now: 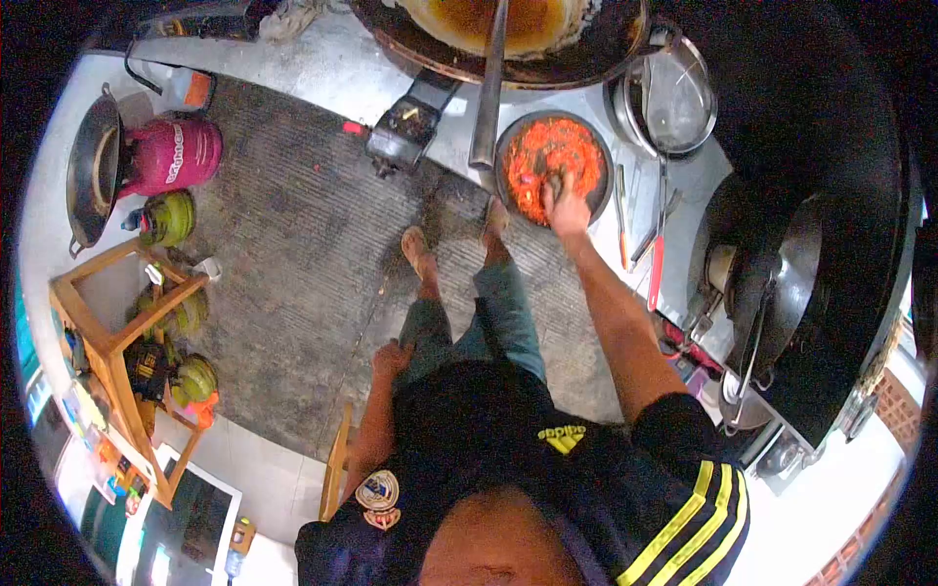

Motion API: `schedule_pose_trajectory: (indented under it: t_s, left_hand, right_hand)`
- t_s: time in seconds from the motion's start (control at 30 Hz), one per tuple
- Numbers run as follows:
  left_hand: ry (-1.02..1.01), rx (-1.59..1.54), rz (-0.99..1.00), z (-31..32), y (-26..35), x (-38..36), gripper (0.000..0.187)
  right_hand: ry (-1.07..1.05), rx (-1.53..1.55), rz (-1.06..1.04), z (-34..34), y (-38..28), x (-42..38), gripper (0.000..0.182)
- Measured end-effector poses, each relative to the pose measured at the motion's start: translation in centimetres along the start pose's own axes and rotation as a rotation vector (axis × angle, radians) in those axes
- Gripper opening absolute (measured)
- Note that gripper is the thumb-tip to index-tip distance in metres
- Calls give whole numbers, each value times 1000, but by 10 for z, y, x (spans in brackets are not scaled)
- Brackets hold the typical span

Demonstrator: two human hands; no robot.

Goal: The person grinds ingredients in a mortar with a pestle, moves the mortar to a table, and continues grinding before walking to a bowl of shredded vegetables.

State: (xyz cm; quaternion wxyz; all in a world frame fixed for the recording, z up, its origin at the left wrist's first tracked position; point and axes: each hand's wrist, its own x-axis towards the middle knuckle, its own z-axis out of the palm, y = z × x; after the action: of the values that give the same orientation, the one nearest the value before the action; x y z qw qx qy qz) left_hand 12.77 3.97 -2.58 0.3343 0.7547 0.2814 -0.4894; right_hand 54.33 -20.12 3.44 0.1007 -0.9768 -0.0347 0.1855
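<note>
Gripping a pestle [555, 183], the right hand [569, 209] is resting in paste [578, 144]; the counter [322, 49] is presumably steadying the mortar [607, 172]. The left hand [393, 358] is hanging, grip unclear.

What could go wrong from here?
The round dark-grey stone-like bowl sits near the front edge of the pale counter; hard pressing by the right hand might shift it.

Chunky red paste, spread near its rim, could spill.

The long grey handle jutting past the large dark wok could get bumped.
</note>
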Motion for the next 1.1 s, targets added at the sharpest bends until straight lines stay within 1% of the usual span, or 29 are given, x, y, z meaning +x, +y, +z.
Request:
schedule_pose_trajectory:
  t_s: [0.03, 0.1, 0.13, 0.17, 0.2, 0.27, 0.33, 0.4, 0.43, 0.47, 0.5, 0.57, 0.6, 0.7, 0.73, 0.8, 0.87, 0.9, 0.97, 1.0, 1.03, 1.07, 1.1]
  left_hand:
    - [-20, 18, -44, 4, -4, 3, 72]
    - [-44, 44, -114, 8, -1, 18, 73]
    - [0, 62, -85, 5, -1, 25, 73]
    - [38, 80, -63, 8, -4, 27, 74]
    - [54, 100, -45, 16, -7, 21, 74]
    - [2, 82, -76, 19, -10, 21, 74]
    - [-14, 75, -120, 7, -8, 18, 74]
    - [-17, 73, -155, -2, 6, 6, 73]
    - [-5, 61, -126, 3, 2, 14, 73]
    - [4, 53, -101, 17, -14, 26, 73]
    - [18, 41, -76, 24, -23, 34, 73]
    - [34, 92, -72, 20, -19, 18, 73]
    - [47, 111, -67, 14, -12, 15, 73]
    - [-45, 88, -104, -1, -3, 2, 74]
    - [-31, 148, -23, 13, -15, 8, 73]
    - [38, 253, 129, 38, -52, 43, 72]
    - [75, 181, -36, 33, -34, 35, 71]
    - [83, 143, -111, 34, -25, 32, 71]
    - [64, 67, -91, 37, -27, 34, 70]
    - [54, 36, -89, 38, -32, 30, 70]
    - [35, 27, -98, 27, -26, 18, 69]
    - [16, 14, -106, 9, -10, -3, 69]
    - [14, -4, -106, -7, 4, -9, 68]
  right_hand:
    - [-70, -4, 87, -8, -8, 5, 59]
    - [-64, 94, -7, -11, 6, 21, 55]
    - [-53, 145, -70, -15, 2, 32, 53]
    - [-168, 17, -151, -14, 5, 24, 52]
    - [-18, -46, -233, 11, 4, 11, 54]
    - [60, -105, -206, 32, -4, -5, 56]
    - [-78, -84, 8, 10, -28, -11, 56]
    - [-34, -63, -39, 8, -10, 15, 53]
    - [-6, -52, -73, 3, -3, 36, 52]
    - [-17, 42, -98, -3, 2, 49, 49]
    - [13, 37, -124, 5, 10, 55, 49]
    - [60, 30, -164, 42, 31, 60, 49]
    - [46, -11, -135, 26, 11, 33, 48]
    - [-53, -215, -85, 15, -5, 25, 51]
    - [9, -192, -83, 9, -1, 40, 52]
    - [-33, -48, -82, -15, -1, 64, 49]
    - [-77, 120, -43, 37, 46, 94, 46]
    - [-50, 66, -44, 35, 32, 74, 46]
    - [-2, -62, -42, 12, -5, 11, 46]
    - [-23, -91, -15, 4, -7, 9, 42]
    - [-33, -47, 2, 11, 1, 18, 45]
    - [-40, -7, 17, 23, 23, 41, 50]
    - [-33, 37, 21, 38, 49, 82, 58]
